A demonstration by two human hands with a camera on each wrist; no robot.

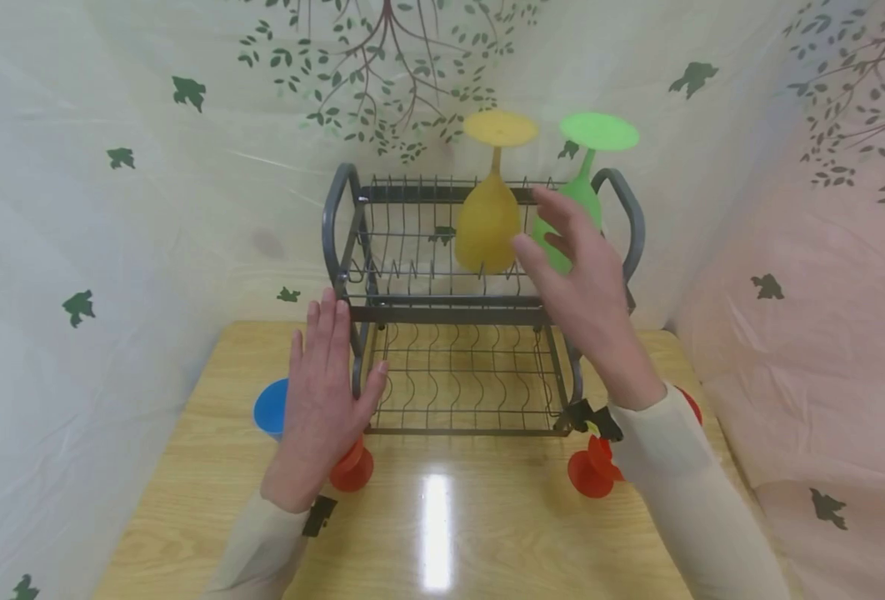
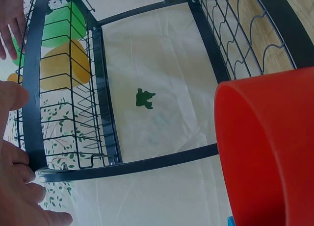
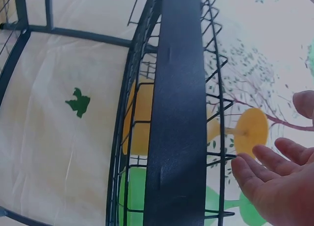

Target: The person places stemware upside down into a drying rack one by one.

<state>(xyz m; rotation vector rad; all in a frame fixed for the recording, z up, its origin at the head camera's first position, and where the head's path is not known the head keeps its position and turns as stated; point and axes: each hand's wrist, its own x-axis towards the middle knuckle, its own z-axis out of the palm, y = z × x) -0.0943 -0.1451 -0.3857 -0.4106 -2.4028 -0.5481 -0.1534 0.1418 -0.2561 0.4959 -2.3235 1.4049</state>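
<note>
A yellow wine glass (image 1: 489, 221) and a green wine glass (image 1: 588, 196) stand upside down on the upper tier of a dark two-tier dish rack (image 1: 442, 313), their round feet upward. My right hand (image 1: 585, 275) is raised in front of the green glass, fingers spread and slightly bent, with nothing held. In the right wrist view its fingers lie near the yellow foot (image 3: 251, 132). My left hand (image 1: 322, 392) lies along the rack's left front corner, fingers straight and thumb apart.
On the wooden table (image 1: 487, 533), a blue cup (image 1: 270, 408) stands left of the rack. Red stemware with a round foot (image 1: 352, 471) sits partly hidden behind my left hand, and more red stemware (image 1: 591, 475) by my right forearm. Patterned sheets (image 1: 150, 208) hang around the table.
</note>
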